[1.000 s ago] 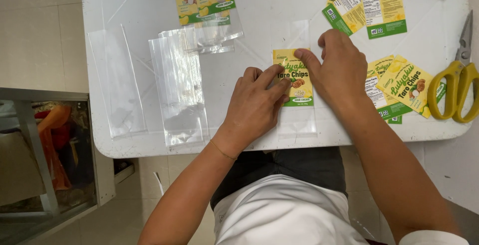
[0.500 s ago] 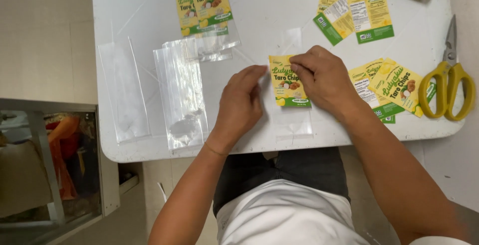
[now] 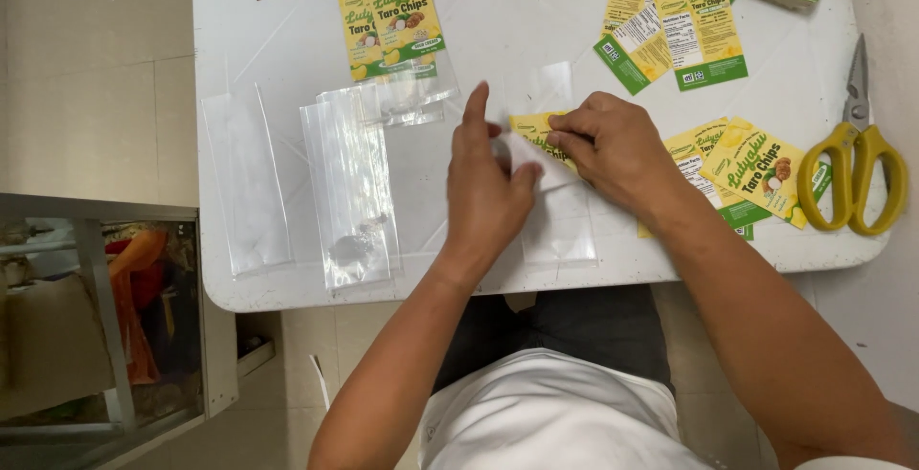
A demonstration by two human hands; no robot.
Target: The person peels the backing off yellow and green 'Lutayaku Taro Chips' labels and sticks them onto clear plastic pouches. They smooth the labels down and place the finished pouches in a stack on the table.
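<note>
Centrally, a yellow snack label is pinched by the right hand over a clear bag; the left hand's fingers are spread, holding nothing, on the bench.

Single head-worn view, straight down, close over white table edge.
</note>
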